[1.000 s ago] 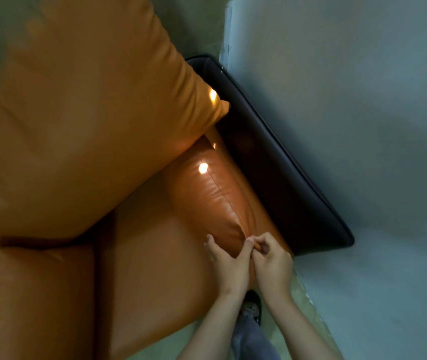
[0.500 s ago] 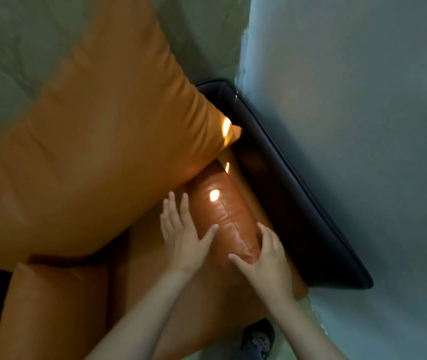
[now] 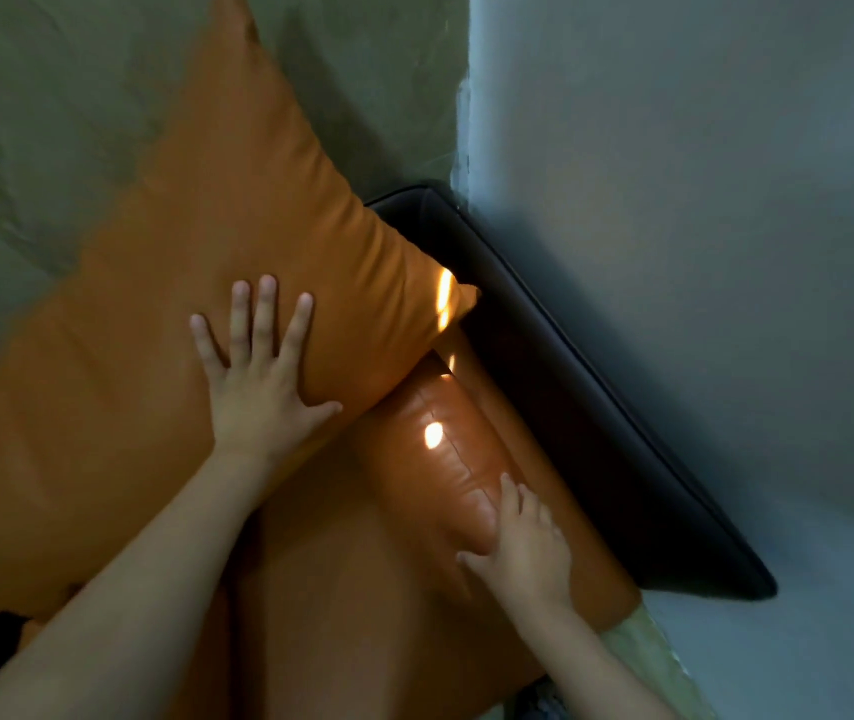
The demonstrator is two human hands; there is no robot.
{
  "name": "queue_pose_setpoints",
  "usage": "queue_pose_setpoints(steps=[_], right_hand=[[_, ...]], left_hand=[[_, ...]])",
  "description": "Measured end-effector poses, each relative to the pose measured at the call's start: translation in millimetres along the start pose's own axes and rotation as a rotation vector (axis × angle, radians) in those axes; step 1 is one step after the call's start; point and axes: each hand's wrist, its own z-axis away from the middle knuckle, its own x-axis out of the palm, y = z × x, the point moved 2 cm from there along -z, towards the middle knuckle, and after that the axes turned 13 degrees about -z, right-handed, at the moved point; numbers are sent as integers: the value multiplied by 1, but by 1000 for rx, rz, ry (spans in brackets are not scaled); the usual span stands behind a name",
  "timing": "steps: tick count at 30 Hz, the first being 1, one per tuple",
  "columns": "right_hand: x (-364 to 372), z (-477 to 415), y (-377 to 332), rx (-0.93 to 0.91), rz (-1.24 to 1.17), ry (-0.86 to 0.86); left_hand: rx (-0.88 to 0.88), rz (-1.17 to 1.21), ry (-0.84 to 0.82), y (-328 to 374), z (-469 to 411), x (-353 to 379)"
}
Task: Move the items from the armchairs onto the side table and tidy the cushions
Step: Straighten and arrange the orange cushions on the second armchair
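A big orange back cushion [image 3: 165, 324] leans across the orange leather armchair, filling the left half of the view. My left hand [image 3: 263, 376] lies flat on its lower right part with fingers spread. A narrow leather side cushion [image 3: 440, 459] runs along the chair's right arm. My right hand [image 3: 523, 548] rests on the near end of that side cushion, fingers straight, thumb out to the left. The seat cushion [image 3: 341, 615] lies between my forearms. No loose items show on the chair.
The armchair's dark outer shell [image 3: 570, 407] runs diagonally right of the cushions, close against a grey wall [image 3: 700, 200]. A greenish wall [image 3: 50, 96] stands behind the chair. A second orange arm cushion [image 3: 29, 646] peeks in at the lower left. A strip of pale floor [image 3: 643, 646] shows at the bottom right.
My left hand has moved up from the side cushion onto the big back cushion and spread flat. My right hand stays on the side cushion's near end. The view has moved closer.
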Motion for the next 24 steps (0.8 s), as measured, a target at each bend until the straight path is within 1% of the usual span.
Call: queue_pose_setpoints(steps=[7, 12, 15, 19, 22, 24], right_hand=[[-10, -6, -4, 42, -59, 39], [-12, -7, 0, 59, -69, 78], [-15, -1, 12, 87, -99, 84], [-33, 32, 64, 225, -155, 56], [-48, 72, 116, 346, -231, 123], [-52, 89, 136, 367, -264, 188]], left_hand=[[18, -59, -88, -19, -48, 7], [46, -100, -35, -23, -57, 15], [27, -118, -34, -24, -59, 15], [42, -114, -37, -19, -60, 14], [88, -116, -91, -5, -55, 23], [136, -157, -131, 10, -50, 31]])
